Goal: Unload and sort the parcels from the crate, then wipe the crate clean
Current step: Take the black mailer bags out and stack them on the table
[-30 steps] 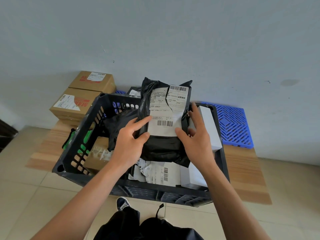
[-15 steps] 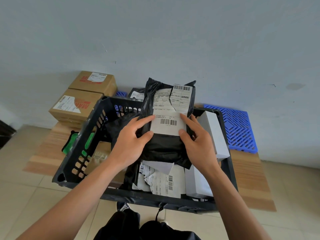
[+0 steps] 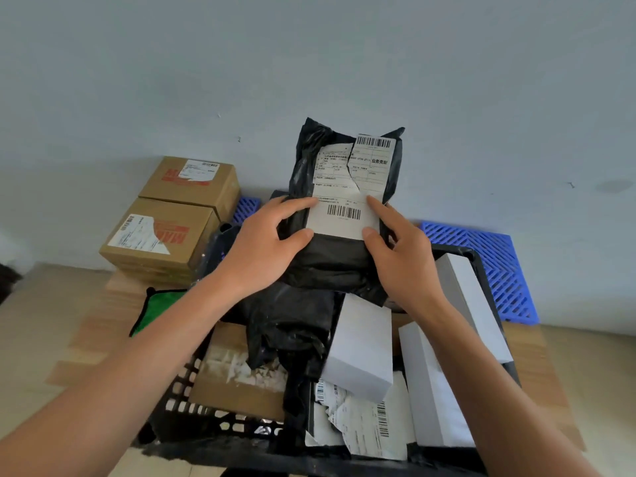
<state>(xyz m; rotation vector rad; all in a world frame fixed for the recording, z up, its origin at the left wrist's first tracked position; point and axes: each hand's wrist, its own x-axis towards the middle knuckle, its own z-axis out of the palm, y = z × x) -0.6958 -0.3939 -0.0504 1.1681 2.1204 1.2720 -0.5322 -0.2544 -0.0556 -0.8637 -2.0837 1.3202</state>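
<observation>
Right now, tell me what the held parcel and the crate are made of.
Held parcel: seemingly thin black plastic film, glossy and crinkled, with a torn white paper label. Crate: apparently rigid black moulded plastic, matte, with slotted lattice walls.

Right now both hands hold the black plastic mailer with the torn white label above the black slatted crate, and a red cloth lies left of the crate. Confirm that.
Wrong on one point: the cloth is green, not red, as the head view shows. The rest stands: left hand and right hand hold the black plastic mailer above the black slatted crate.
</observation>
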